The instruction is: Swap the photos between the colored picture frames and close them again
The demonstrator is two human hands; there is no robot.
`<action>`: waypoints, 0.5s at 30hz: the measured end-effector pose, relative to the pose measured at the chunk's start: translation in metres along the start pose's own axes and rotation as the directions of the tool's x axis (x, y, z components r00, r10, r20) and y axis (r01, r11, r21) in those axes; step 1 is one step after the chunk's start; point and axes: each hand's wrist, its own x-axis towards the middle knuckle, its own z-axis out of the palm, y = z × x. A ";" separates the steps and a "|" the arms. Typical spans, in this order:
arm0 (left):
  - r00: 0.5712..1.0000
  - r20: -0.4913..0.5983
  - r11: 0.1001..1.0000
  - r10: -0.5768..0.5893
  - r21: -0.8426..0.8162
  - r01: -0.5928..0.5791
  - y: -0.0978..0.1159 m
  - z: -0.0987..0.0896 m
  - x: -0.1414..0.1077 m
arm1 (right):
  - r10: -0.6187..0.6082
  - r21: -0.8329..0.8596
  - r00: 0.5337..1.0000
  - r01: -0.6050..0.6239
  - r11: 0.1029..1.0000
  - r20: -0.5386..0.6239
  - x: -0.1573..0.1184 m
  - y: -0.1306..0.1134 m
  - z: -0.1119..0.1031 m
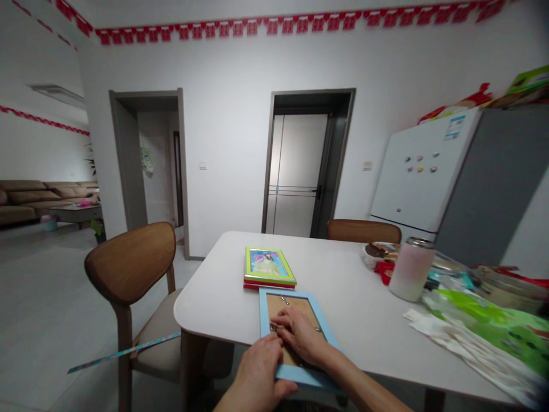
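Note:
A light blue picture frame (pixel 315 375) lies face down at the front edge of the white table, its brown backing board (pixel 303 312) showing. Small metal clips sit on the board, one near the top, one at each side. My right hand (pixel 300 335) rests on the backing, its fingers bent together at the left clip. Against the frame's left side lies my left hand (pixel 262 369), fingertips near the same clip and thumb over the lower border. Whether the fingers pinch the clip is hidden. Just beyond, a green picture frame (pixel 268 265) lies face up on a red one (pixel 257 285).
On the table's right side stand a pink and white bottle (pixel 412 269), a green packet (pixel 493 326), white cloth (pixel 463 340) and food containers. A wooden chair (pixel 132 263) with a patterned strip (pixel 124 352) is at the left; another chair (pixel 364 230) stands behind the table.

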 end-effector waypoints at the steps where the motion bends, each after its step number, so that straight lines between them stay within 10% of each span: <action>1: 1.000 -0.006 1.000 0.000 -0.002 0.000 0.000 0.000 0.000 | 0.004 0.036 1.000 -0.003 0.999 -0.009 -0.005 0.000 -0.005; 15: 1.000 -0.010 1.000 -0.018 -0.004 0.018 0.004 -0.005 -0.002 | -0.181 0.001 0.977 0.182 0.983 0.117 -0.066 -0.006 -0.036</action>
